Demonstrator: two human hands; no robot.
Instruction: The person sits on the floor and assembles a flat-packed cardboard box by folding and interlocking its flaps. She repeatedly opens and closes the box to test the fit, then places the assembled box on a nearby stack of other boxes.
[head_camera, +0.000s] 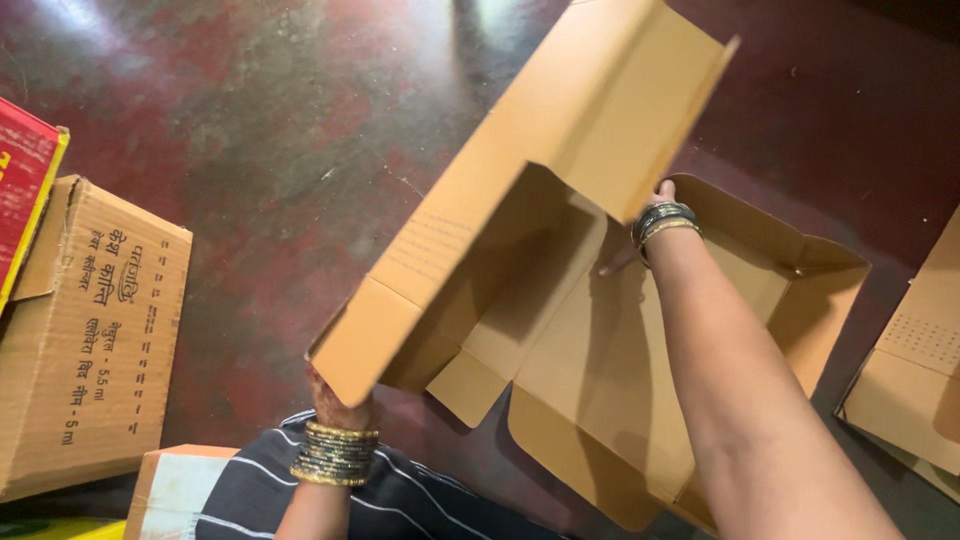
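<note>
Left hand fingers grip the lower corner of the unfolded cardboard box, raised above the floor; right hand is hidden behind its flap, grip unclear; bare floor beyond

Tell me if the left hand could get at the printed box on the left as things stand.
Probably yes. The left hand grips the lower corner of the carton, so it must let go first. Only bare floor lies between it and the printed box.
</note>
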